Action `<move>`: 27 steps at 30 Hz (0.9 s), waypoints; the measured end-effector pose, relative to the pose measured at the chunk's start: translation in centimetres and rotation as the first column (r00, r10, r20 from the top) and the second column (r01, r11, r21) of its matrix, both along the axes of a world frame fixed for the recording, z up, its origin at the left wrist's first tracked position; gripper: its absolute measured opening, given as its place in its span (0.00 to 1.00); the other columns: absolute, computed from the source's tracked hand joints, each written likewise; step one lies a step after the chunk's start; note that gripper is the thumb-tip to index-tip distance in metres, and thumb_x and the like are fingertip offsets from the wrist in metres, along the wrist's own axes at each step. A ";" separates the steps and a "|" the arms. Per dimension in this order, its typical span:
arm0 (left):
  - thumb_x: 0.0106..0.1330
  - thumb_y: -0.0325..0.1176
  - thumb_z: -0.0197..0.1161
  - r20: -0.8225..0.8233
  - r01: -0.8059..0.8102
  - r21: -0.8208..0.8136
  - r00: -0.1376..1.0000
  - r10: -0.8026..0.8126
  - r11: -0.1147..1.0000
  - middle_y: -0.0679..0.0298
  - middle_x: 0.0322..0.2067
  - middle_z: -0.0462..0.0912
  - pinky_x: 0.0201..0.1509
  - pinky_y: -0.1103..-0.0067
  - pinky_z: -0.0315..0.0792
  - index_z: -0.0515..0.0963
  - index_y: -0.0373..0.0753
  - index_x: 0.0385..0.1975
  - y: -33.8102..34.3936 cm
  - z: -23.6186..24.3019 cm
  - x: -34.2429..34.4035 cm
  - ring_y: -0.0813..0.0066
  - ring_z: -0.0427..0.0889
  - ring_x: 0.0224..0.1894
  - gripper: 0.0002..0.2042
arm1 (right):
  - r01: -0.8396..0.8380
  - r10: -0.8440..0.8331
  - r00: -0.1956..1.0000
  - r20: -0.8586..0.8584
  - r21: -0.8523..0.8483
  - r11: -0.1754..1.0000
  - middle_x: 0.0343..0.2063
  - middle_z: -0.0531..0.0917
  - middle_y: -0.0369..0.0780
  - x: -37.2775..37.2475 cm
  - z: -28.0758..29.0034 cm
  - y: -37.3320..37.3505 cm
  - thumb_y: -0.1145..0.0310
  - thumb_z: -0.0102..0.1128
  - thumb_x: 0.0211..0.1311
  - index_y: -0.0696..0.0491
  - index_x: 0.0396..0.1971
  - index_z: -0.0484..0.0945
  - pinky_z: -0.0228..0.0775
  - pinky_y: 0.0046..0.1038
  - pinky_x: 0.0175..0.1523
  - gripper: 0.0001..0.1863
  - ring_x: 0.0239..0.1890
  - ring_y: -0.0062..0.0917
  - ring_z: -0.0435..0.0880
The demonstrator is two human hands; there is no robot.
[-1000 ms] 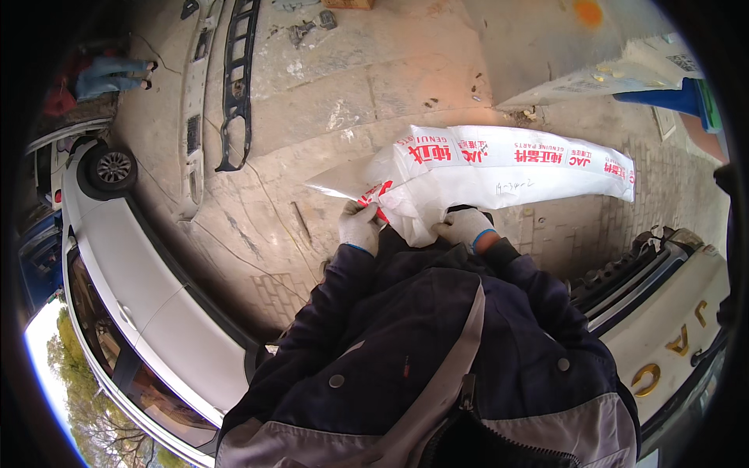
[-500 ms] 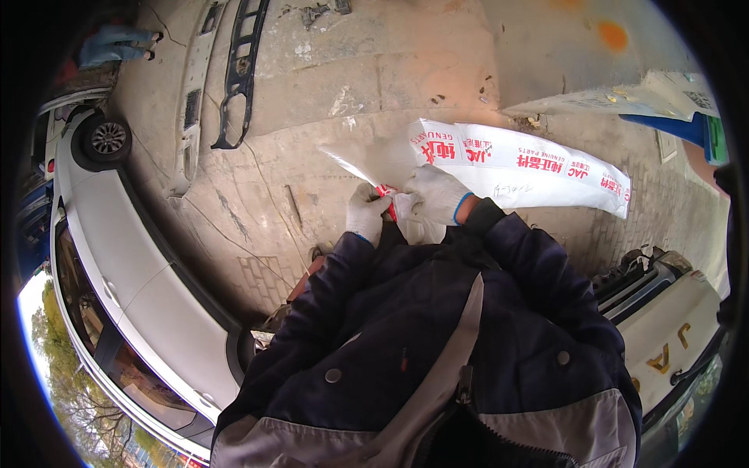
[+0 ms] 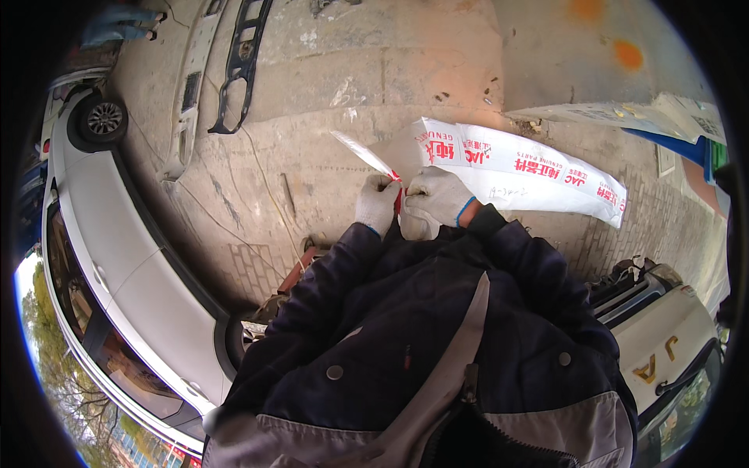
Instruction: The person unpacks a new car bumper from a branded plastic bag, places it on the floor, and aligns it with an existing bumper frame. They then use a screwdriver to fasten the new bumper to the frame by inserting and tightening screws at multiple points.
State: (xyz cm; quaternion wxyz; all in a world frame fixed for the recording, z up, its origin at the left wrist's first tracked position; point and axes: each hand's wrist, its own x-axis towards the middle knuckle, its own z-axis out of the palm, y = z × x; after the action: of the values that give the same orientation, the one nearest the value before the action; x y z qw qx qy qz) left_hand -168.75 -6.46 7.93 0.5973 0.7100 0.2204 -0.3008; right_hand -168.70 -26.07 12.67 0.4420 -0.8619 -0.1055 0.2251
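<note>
In front of my waist I hold a long plastic bag (image 3: 538, 168), white with red print and a clear part near my hands. It stretches out to the right, puffed and curved; I cannot make out its contents. My gloved left hand (image 3: 376, 204) is closed on a red-and-white fold of the bag, and a narrow white strip of it sticks up to the left. Close beside it, my right hand (image 3: 441, 195), in a white glove with a blue cuff, is pinched on the gathered plastic.
A white car (image 3: 148, 257) stands along the left. Beyond lie a black slotted panel (image 3: 236, 82) and a pale long trim part (image 3: 186, 129) on the concrete floor. A cream vehicle (image 3: 663, 335) is at lower right. A person's legs (image 3: 117, 27) show at far left.
My hands have shifted slightly, the right one turning more knuckles-up. The narrow strip at my left hand has become thinner. The view has moved a little.
</note>
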 end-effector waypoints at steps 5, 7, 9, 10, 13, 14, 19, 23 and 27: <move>0.73 0.45 0.62 -0.189 0.382 0.109 0.914 -0.358 0.918 0.55 0.31 0.88 0.35 0.72 0.80 0.83 0.28 0.47 -1.2 -0.4 1.2 0.68 0.87 0.30 0.22 | -0.024 0.035 0.990 0.139 -0.079 0.997 0.34 0.85 0.41 -1.2 0.3 -0.8 0.58 0.67 0.60 0.50 0.30 0.88 0.77 0.39 0.49 0.11 0.43 0.39 0.83; 0.73 0.46 0.62 -0.047 0.534 0.237 0.841 -0.539 0.812 0.56 0.27 0.87 0.35 0.72 0.80 0.84 0.28 0.42 -1.3 -1.2 1.5 0.68 0.87 0.30 0.21 | -0.026 0.040 0.979 0.199 -0.072 0.997 0.33 0.85 0.40 -1.7 0.2 -1.1 0.59 0.67 0.60 0.50 0.30 0.88 0.77 0.39 0.49 0.10 0.43 0.38 0.84; 0.73 0.46 0.62 0.039 0.598 0.374 0.753 -0.657 0.709 0.56 0.24 0.86 0.35 0.71 0.79 0.85 0.28 0.38 -1.3 -2.2 1.3 0.67 0.87 0.29 0.21 | -0.043 0.055 0.981 0.188 -0.068 0.997 0.33 0.85 0.39 -2.3 0.0 -1.5 0.60 0.67 0.60 0.50 0.30 0.88 0.78 0.38 0.48 0.09 0.42 0.37 0.84; 0.72 0.46 0.62 0.066 0.590 0.452 0.726 -0.684 0.669 0.56 0.23 0.86 0.34 0.71 0.79 0.85 0.28 0.36 -1.3 -2.8 1.0 0.67 0.87 0.28 0.21 | 0.009 -0.008 0.975 0.221 -0.003 1.000 0.32 0.85 0.39 -2.7 -0.1 -1.8 0.61 0.68 0.59 0.50 0.29 0.88 0.78 0.38 0.48 0.09 0.42 0.37 0.83; 0.72 0.45 0.63 0.035 0.351 0.355 0.921 -0.387 0.867 0.58 0.22 0.85 0.28 0.71 0.77 0.84 0.30 0.33 -0.8 -4.8 1.7 0.69 0.85 0.24 0.20 | 0.052 -0.065 0.969 0.238 0.060 0.997 0.30 0.84 0.39 -3.5 -0.5 -2.9 0.63 0.69 0.58 0.51 0.28 0.87 0.78 0.37 0.46 0.07 0.40 0.37 0.83; 0.72 0.45 0.64 -0.028 0.207 0.269 0.978 -0.207 0.941 0.59 0.22 0.85 0.26 0.71 0.76 0.84 0.31 0.32 -0.8 -5.3 1.6 0.70 0.84 0.22 0.19 | 0.061 -0.074 0.969 0.235 0.061 0.996 0.30 0.84 0.39 -3.9 -0.6 -3.2 0.63 0.70 0.58 0.51 0.28 0.87 0.78 0.37 0.46 0.07 0.40 0.37 0.83; 0.74 0.44 0.61 -0.112 0.146 0.218 0.986 -0.123 0.965 0.56 0.21 0.85 0.27 0.70 0.77 0.84 0.30 0.35 0.8 -5.5 1.3 0.67 0.86 0.22 0.19 | 0.044 -0.037 0.986 0.165 -0.036 0.998 0.32 0.85 0.41 -5.1 -0.4 -4.4 0.63 0.67 0.62 0.51 0.32 0.88 0.78 0.37 0.48 0.08 0.41 0.40 0.84; 0.75 0.42 0.60 -0.216 0.080 0.128 0.975 -0.051 0.989 0.57 0.22 0.86 0.28 0.72 0.77 0.85 0.30 0.35 1.0 -3.8 1.1 0.70 0.85 0.23 0.18 | 0.311 -0.303 0.922 -0.241 -0.005 0.951 0.38 0.89 0.46 -4.6 0.2 -3.7 0.56 0.65 0.68 0.56 0.38 0.86 0.79 0.33 0.49 0.16 0.41 0.39 0.88; 0.74 0.43 0.60 -0.186 0.249 0.118 0.957 -0.225 0.961 0.55 0.22 0.85 0.30 0.71 0.78 0.84 0.28 0.36 0.0 -2.7 1.2 0.69 0.85 0.23 0.19 | 0.322 -0.422 0.785 -0.454 -0.283 0.903 0.41 0.88 0.54 -3.6 -0.4 -2.2 0.40 0.67 0.62 0.61 0.47 0.83 0.79 0.35 0.53 0.34 0.44 0.46 0.89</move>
State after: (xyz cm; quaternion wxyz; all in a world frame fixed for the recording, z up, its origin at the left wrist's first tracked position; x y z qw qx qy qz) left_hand -167.56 -6.45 5.20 0.4844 0.7432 0.2045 -0.4137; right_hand -172.33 -28.29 12.29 0.4051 -0.8143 0.2086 0.3595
